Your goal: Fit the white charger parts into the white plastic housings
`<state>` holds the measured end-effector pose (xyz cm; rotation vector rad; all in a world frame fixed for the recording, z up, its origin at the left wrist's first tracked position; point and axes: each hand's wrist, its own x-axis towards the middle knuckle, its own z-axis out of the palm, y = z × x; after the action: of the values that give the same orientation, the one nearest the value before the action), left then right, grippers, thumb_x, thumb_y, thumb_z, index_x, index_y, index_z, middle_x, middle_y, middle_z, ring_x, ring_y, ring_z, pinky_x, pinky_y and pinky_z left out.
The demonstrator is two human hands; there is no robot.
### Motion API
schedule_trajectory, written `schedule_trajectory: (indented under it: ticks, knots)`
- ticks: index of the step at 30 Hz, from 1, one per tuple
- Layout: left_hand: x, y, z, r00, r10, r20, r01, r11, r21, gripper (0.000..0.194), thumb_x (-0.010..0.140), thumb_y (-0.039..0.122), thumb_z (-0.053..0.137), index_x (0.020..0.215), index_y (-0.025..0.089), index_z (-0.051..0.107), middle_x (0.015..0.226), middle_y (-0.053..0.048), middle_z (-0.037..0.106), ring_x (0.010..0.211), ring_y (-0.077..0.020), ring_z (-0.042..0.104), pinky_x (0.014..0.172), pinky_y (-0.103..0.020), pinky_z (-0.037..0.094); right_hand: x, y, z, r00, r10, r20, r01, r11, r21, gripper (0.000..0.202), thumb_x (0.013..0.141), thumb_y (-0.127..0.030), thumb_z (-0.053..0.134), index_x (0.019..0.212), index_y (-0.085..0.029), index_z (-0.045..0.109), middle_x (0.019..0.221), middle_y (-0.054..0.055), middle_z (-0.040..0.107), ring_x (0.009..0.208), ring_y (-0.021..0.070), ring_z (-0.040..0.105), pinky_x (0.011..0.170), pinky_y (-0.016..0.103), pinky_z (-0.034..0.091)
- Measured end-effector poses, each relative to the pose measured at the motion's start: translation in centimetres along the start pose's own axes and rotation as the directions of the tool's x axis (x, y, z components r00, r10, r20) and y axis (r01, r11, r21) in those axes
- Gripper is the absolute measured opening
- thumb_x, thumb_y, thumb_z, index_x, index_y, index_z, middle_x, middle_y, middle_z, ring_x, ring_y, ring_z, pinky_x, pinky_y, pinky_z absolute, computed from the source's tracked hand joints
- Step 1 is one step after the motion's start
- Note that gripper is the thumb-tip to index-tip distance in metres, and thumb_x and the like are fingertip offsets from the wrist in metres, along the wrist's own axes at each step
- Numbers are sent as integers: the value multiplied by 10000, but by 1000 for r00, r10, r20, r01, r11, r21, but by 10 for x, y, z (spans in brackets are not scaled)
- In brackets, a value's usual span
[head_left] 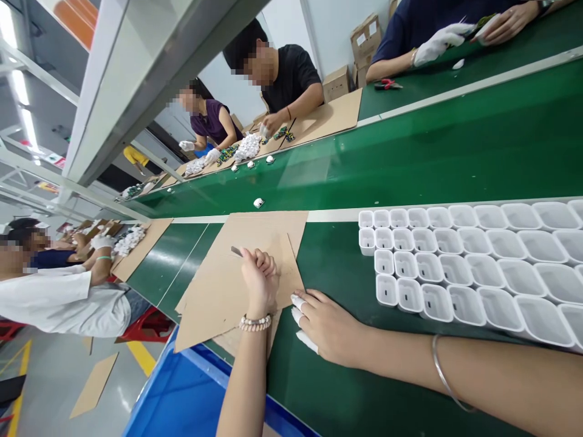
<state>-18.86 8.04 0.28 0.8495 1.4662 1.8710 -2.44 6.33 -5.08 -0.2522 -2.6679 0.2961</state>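
Note:
My left hand (259, 279), a beaded bracelet at its wrist, is above a sheet of brown cardboard (214, 297). Its fingers are curled closed around a flat grey metal tool (236, 250); only one short end sticks out past the thumb, so its kind cannot be told. Just right of the cardboard, my right hand (330, 328) lies low over the green table (337, 267) with its fingers stretched out and nothing held. White covers (299, 303) wrap several of its fingertips, which reach the cardboard's right edge.
Rows of white plastic tubs (437, 303) stand at the right. Beyond a pale rail runs a green conveyor belt (410, 152) carrying a few small white parts (259, 203). A blue bin (182, 388) sits below the near edge. Co-workers (291, 79) sit across and at left.

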Motion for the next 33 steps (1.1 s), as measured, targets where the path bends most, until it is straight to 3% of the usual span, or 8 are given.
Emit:
schedule_trajectory:
  ticks: [4,9,16,21,29,33]
  knots:
    - [3,0,-3,1000,-6,8,7,999,-37,731,803,841,217,480,187,267,479,50,196,404,-72,215,389,-214,202,0,0,1,1000,1,10,-1,1000,13,378,966,-257,408,1144,-21,644,1299,230,569,1251,319,499,1066,442,367]
    - [2,-1,-3,999,33,-13,-33,999,-43,702,844,762,358,468,178,258,464,60,186,397,-60,190,386,-209,173,0,0,3,1000,-7,-20,7,1000,-2,372,964,-259,414,1119,-20,653,1273,231,586,1230,326,515,1052,445,382]
    - [0,-10,-2,992,118,-40,-122,987,-101,692,754,733,578,455,167,316,441,54,253,362,-55,252,365,-208,167,0,1,3,998,-25,-64,23,999,-26,358,955,-253,424,1083,-25,668,1242,222,607,1199,319,539,1036,425,401]
    - [-1,-11,-2,987,158,-23,-160,977,-142,719,779,706,583,402,158,311,444,21,313,399,-73,357,397,-217,248,0,1,4,998,-26,-59,24,999,-29,350,946,-255,438,1078,-28,668,1228,218,616,1195,317,541,1032,424,404]
    - [9,-7,-7,994,112,4,-109,974,-201,725,917,615,456,380,156,296,410,26,224,403,-71,269,408,-219,234,0,1,6,998,-22,-65,20,999,-35,359,947,-270,437,1095,-30,659,1245,215,606,1202,313,534,1036,421,393]
    - [10,-8,-4,997,73,18,-67,974,-214,645,919,409,567,395,159,284,409,39,224,390,-67,252,398,-218,216,0,3,6,998,-18,-61,16,999,-37,340,939,-264,451,1079,-39,664,1242,208,609,1194,308,538,1032,417,393]
